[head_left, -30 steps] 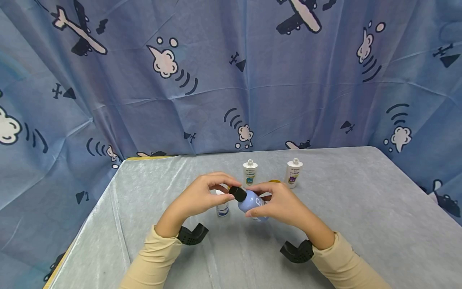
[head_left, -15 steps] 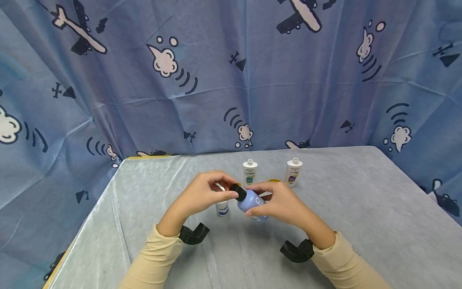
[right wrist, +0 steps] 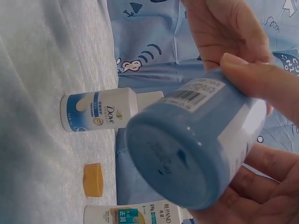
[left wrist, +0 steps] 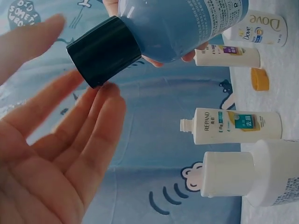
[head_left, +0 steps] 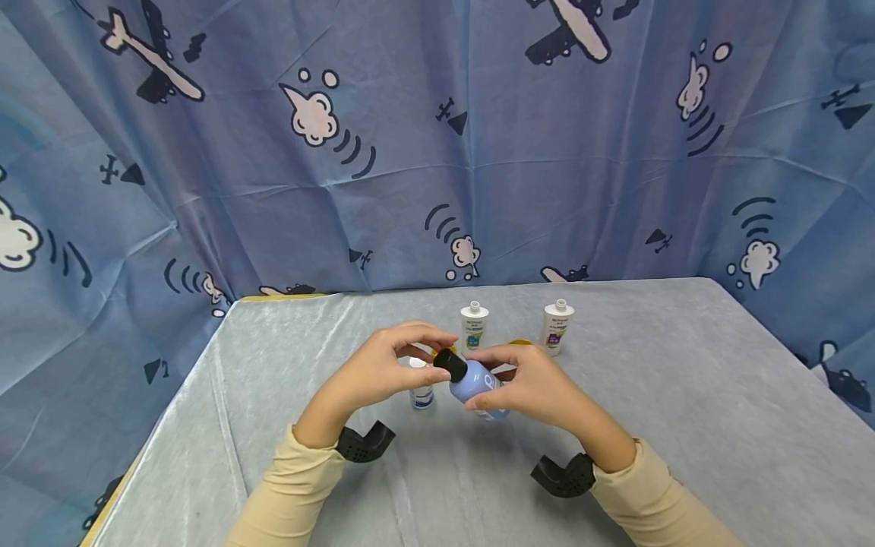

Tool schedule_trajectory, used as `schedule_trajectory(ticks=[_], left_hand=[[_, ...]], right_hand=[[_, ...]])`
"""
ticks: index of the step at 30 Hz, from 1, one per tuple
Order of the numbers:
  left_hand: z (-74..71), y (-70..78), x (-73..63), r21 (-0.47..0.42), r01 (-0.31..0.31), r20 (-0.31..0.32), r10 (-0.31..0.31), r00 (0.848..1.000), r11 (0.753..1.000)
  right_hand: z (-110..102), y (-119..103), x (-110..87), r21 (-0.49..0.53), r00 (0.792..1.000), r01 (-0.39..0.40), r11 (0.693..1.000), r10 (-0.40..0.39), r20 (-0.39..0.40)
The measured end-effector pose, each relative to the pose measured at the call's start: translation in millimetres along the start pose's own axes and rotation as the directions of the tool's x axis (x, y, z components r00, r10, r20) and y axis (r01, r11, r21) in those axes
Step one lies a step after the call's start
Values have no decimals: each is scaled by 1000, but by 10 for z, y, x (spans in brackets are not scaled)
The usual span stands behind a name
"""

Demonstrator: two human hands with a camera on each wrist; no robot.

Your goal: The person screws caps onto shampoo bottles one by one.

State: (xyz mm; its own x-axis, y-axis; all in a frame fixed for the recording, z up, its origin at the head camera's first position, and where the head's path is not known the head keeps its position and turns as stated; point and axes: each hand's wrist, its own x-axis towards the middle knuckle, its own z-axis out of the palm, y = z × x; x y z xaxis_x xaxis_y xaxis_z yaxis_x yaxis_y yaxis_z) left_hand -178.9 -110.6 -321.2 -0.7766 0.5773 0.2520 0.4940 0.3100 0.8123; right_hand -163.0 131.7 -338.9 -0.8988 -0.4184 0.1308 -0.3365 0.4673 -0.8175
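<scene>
My right hand (head_left: pixel 540 384) grips a blue bottle (head_left: pixel 468 386), tilted with its black cap (head_left: pixel 451 365) toward the left. Fingers and thumb wrap the bottle's body, and its base faces the right wrist camera. At the cap is my left hand (head_left: pixel 386 372). In the left wrist view its thumb (left wrist: pixel 46 39) stands off the cap, while fingertips (left wrist: pixel 110 91) lie right at the cap's lower edge. Behind the left hand stands a white Dove bottle (right wrist: pixel 103 111) with its white cap on, partly hidden in the head view.
Two white REPAND bottles (head_left: pixel 473 327) without caps stand further back, the other bottle (head_left: pixel 557 330) to the right. Near them lie two yellow caps, one yellow cap (left wrist: pixel 260 79) between the bottles, another yellow cap (right wrist: pixel 93 179) farther left. A second Dove bottle (left wrist: pixel 264 28) stands at the right.
My left fingers have spread from the black cap, and the thumb has drawn slightly back left. The right hand and the blue bottle have stayed in place.
</scene>
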Motion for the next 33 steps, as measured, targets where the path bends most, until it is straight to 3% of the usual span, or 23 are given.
schedule_trajectory(ticks=[3, 7, 21, 25, 33], left_hand=[[8, 16, 0, 8, 32, -40, -31, 999, 999], [13, 19, 2, 25, 32, -60, -30, 998, 999], [9, 4, -16, -26, -88, 10, 88, 996, 996], [7, 10, -11, -21, -69, 9, 69, 998, 997], [17, 19, 1, 36, 44, -75, -41, 996, 998]], right_hand=[[6, 5, 6, 5, 1000, 2, 1000, -2, 4], [7, 6, 9, 8, 1000, -1, 1000, 1, 12], [-3, 8, 4, -2, 1000, 1, 1000, -1, 6], [-2, 10, 4, -4, 1000, 4, 1000, -4, 5], [0, 2, 4, 3, 1000, -9, 1000, 9, 6]])
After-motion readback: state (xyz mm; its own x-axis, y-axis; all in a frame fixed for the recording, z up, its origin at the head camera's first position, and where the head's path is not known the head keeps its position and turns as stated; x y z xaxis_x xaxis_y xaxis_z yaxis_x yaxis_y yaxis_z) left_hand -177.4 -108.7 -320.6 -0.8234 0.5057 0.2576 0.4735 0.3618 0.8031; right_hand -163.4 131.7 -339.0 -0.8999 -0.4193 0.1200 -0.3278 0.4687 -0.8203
